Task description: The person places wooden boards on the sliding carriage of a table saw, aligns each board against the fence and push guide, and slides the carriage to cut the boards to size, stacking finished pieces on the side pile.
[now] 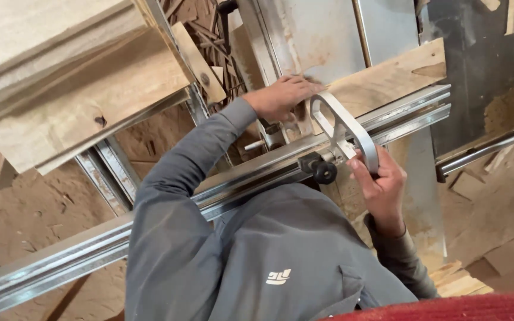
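Sawdust-covered workshop floor (31,208) lies under a long metal rail (150,223) that crosses the saw counter (328,35).

Right hand's (382,187) grip is closed round a looped metal handle (343,128) mounted on the rail, just beside a black knob (323,172). Left hand (281,95) lies flat, fingers spread and holding nothing, on a wooden board (388,77) resting against the rail's far side. Stacked planks (72,77) crowd the left, and offcuts (459,282) lie by the grey sleeve (397,255).

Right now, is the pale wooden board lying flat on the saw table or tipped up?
Flat: the pale wooden board lies under the left hand.
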Action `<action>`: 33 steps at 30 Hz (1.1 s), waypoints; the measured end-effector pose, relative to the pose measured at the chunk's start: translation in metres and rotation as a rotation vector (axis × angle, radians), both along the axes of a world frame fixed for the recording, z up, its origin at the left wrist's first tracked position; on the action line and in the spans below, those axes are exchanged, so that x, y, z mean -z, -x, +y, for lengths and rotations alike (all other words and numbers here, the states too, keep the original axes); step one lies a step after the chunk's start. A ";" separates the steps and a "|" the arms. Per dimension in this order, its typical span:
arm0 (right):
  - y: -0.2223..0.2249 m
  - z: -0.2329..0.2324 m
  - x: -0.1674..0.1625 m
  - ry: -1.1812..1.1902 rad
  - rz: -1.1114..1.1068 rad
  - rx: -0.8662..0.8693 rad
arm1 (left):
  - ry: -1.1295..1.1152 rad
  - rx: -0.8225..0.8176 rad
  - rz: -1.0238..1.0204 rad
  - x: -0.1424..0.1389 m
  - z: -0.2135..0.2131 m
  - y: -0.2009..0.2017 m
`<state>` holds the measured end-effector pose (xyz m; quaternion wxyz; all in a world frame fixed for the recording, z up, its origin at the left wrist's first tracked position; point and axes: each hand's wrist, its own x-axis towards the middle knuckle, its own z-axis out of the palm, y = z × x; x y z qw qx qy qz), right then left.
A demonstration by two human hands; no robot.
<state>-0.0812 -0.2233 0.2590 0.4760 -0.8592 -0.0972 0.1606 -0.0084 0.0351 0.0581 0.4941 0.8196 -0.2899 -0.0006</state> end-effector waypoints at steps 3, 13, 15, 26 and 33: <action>-0.008 0.009 -0.005 -0.014 0.038 0.006 | -0.025 -0.117 -0.008 0.004 -0.007 -0.003; -0.001 0.008 -0.008 0.033 0.032 0.040 | -0.077 -0.028 0.154 0.012 -0.013 -0.019; -0.004 0.011 -0.007 0.052 0.035 0.039 | -0.072 -0.026 0.131 0.016 -0.015 -0.019; -0.017 0.038 -0.009 0.133 0.003 0.004 | -0.080 -0.072 0.122 0.012 -0.015 0.003; -0.036 0.020 -0.006 -0.229 0.194 -0.198 | -0.050 -0.197 -0.038 0.009 -0.024 0.016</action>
